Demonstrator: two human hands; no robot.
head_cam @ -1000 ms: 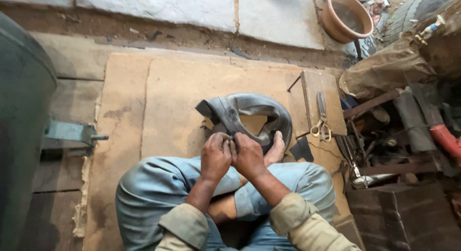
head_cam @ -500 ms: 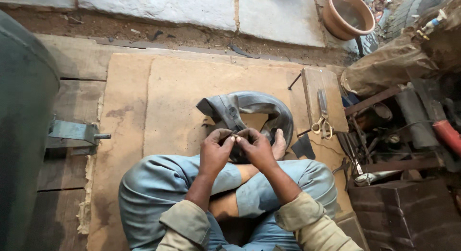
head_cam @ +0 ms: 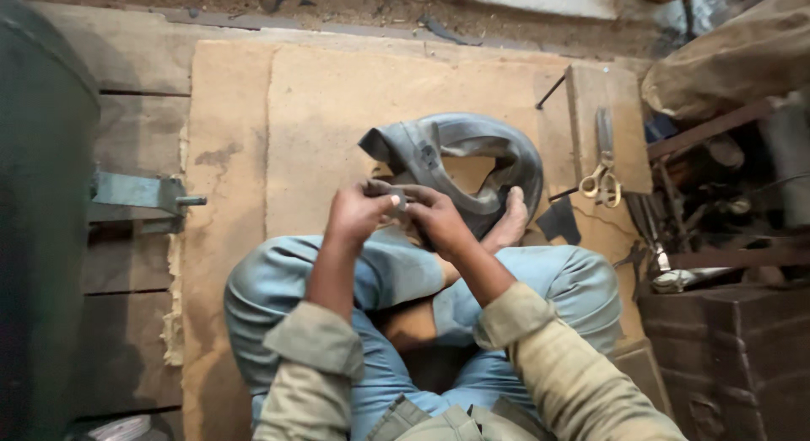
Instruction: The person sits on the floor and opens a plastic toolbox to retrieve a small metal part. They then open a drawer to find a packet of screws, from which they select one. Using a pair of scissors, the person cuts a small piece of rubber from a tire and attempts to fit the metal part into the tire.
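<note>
— How much room is there around that person on the floor?

— Plenty to the front and left. They sit cross-legged on a tan board (head_cam: 337, 95), bare across its far half. To the left stands a big dark green drum (head_cam: 38, 238) with a metal bracket (head_cam: 139, 192) sticking out toward the board. The right side is crowded: a small wooden slab (head_cam: 603, 112) with yellow-handled scissors (head_cam: 601, 175) lying on it, then a dark shelf of tools (head_cam: 726, 230) right at the board's edge.

— And the hands?

— Both raised in front of the knees, wrists bent, close together. The left hand (head_cam: 359, 215) and the right hand (head_cam: 434, 217) pinch a small dark rubber piece (head_cam: 396, 194) between their fingertips, fingers drawn in tight around it.

— Where's the big rubber thing?

— The grey inner tube (head_cam: 472, 158) lies coiled on the board just beyond the hands, its near loop touching a bare foot (head_cam: 510, 221). I can't tell whether the pinched piece is part of it.
</note>
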